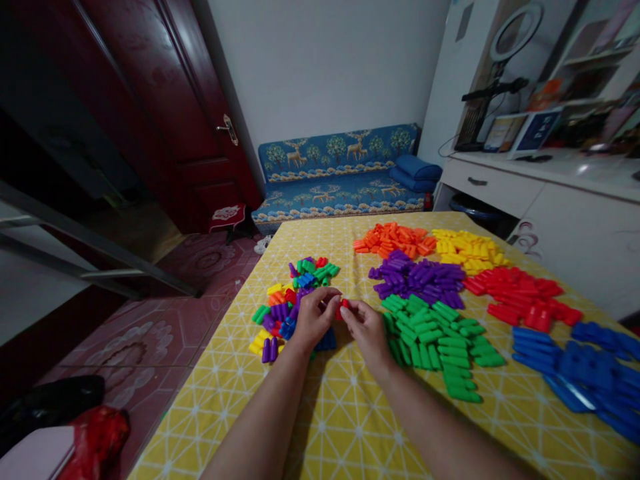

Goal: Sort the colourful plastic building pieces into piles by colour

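Observation:
Between my two hands, over the middle of the table, is a small red plastic building piece [340, 309]. My left hand [316, 315] pinches it from the left, and my right hand [364, 325] grips its right side with thumb and fingers. Fingers cover much of the piece, so its full shape is hidden. Beside and partly behind my left hand lies a mixed heap of pieces [280, 312] in several colours. Close to my right hand are a pile of green pieces [430, 333] and a pile of purple pieces [417, 279].
Farther right on the yellow patterned tablecloth [345, 413] lie orange pieces [395, 240], yellow pieces [467, 250], red pieces [520, 293] and blue pieces [585, 367]. A blue sofa [330, 187] stands beyond the table. At right is a white cabinet [565, 220]; a red stool [227, 217] stands by the door.

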The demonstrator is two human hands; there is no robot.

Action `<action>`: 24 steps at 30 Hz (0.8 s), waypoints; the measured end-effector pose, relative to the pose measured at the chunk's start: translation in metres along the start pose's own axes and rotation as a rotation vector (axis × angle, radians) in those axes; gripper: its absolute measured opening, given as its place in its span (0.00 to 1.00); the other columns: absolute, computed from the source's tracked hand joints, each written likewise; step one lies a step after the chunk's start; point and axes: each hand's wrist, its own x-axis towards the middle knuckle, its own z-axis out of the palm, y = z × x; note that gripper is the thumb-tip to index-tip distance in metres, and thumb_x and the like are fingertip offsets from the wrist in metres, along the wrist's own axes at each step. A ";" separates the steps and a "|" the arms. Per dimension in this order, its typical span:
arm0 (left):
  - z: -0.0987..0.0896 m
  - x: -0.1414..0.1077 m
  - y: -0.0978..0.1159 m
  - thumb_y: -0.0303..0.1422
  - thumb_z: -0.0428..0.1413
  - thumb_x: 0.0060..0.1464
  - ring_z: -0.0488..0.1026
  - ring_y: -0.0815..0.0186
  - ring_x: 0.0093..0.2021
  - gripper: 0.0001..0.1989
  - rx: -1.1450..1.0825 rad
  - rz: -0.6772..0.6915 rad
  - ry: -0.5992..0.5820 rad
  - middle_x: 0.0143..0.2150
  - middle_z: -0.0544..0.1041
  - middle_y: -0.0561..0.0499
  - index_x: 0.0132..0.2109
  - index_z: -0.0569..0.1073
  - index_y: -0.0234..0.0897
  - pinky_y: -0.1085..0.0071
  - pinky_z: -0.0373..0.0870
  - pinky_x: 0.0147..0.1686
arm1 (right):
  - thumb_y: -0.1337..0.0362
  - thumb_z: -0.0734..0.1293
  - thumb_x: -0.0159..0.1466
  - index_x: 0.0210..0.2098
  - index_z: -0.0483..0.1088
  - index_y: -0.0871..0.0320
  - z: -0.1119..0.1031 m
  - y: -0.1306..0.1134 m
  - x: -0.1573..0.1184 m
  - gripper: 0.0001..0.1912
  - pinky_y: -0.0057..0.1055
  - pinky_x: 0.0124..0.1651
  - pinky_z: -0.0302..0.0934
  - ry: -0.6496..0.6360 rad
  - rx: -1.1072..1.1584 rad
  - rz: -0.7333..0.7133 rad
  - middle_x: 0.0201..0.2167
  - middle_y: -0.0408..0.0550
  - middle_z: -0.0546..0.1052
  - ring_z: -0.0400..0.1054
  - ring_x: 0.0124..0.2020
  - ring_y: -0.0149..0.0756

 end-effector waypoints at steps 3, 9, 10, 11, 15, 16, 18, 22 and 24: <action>-0.002 0.001 -0.002 0.37 0.52 0.61 0.73 0.68 0.29 0.13 0.004 -0.059 0.097 0.31 0.78 0.50 0.42 0.77 0.35 0.74 0.66 0.30 | 0.49 0.70 0.53 0.33 0.71 0.59 0.001 0.002 0.001 0.19 0.23 0.19 0.54 -0.019 0.016 0.041 0.21 0.42 0.72 0.64 0.20 0.29; -0.004 0.001 -0.002 0.39 0.49 0.63 0.73 0.67 0.30 0.14 -0.007 -0.101 0.200 0.29 0.76 0.51 0.43 0.76 0.36 0.74 0.68 0.31 | 0.52 0.73 0.49 0.32 0.72 0.61 -0.007 -0.014 0.033 0.19 0.27 0.25 0.64 -0.005 0.017 0.050 0.24 0.47 0.76 0.70 0.22 0.32; -0.003 0.001 -0.002 0.39 0.49 0.63 0.73 0.67 0.30 0.14 -0.006 -0.100 0.195 0.29 0.77 0.51 0.43 0.76 0.36 0.73 0.68 0.31 | 0.53 0.72 0.50 0.36 0.73 0.61 -0.008 -0.018 0.037 0.20 0.29 0.31 0.68 0.053 0.083 -0.009 0.31 0.50 0.78 0.74 0.29 0.35; -0.003 0.001 -0.003 0.38 0.50 0.62 0.74 0.67 0.30 0.14 -0.006 -0.098 0.192 0.29 0.77 0.51 0.43 0.76 0.36 0.73 0.68 0.31 | 0.53 0.72 0.52 0.41 0.72 0.59 -0.009 -0.021 0.039 0.22 0.32 0.38 0.70 0.104 0.161 -0.063 0.40 0.53 0.78 0.75 0.37 0.38; -0.002 0.001 -0.004 0.35 0.51 0.61 0.74 0.67 0.29 0.11 -0.012 -0.093 0.183 0.30 0.77 0.50 0.44 0.76 0.36 0.73 0.69 0.32 | 0.54 0.71 0.55 0.52 0.68 0.56 -0.003 -0.015 0.022 0.27 0.39 0.48 0.70 0.108 0.289 -0.069 0.57 0.57 0.70 0.72 0.51 0.44; -0.001 0.001 -0.004 0.33 0.51 0.60 0.74 0.67 0.29 0.11 -0.010 -0.089 0.178 0.31 0.78 0.50 0.44 0.76 0.37 0.72 0.69 0.32 | 0.54 0.71 0.55 0.51 0.68 0.56 -0.001 -0.010 0.015 0.27 0.38 0.45 0.71 0.086 0.263 -0.037 0.56 0.57 0.70 0.73 0.49 0.43; -0.002 0.002 -0.005 0.30 0.51 0.59 0.74 0.67 0.30 0.10 0.007 -0.082 0.171 0.31 0.78 0.50 0.44 0.75 0.37 0.72 0.69 0.33 | 0.55 0.71 0.55 0.49 0.68 0.58 0.001 0.000 0.004 0.25 0.35 0.38 0.72 0.060 0.198 0.012 0.52 0.57 0.72 0.75 0.42 0.41; -0.002 0.001 -0.005 0.27 0.49 0.59 0.75 0.63 0.36 0.12 0.172 -0.049 0.141 0.36 0.78 0.47 0.45 0.75 0.36 0.68 0.71 0.39 | 0.56 0.68 0.55 0.46 0.68 0.60 0.002 0.011 0.000 0.21 0.31 0.30 0.70 0.068 0.143 0.022 0.45 0.55 0.75 0.74 0.34 0.37; -0.002 0.001 -0.001 0.25 0.50 0.56 0.74 0.59 0.45 0.15 0.354 0.001 0.039 0.44 0.77 0.43 0.50 0.74 0.35 0.63 0.70 0.46 | 0.57 0.67 0.56 0.45 0.68 0.60 0.003 0.011 0.004 0.20 0.33 0.32 0.70 0.085 0.109 -0.005 0.44 0.55 0.75 0.74 0.34 0.37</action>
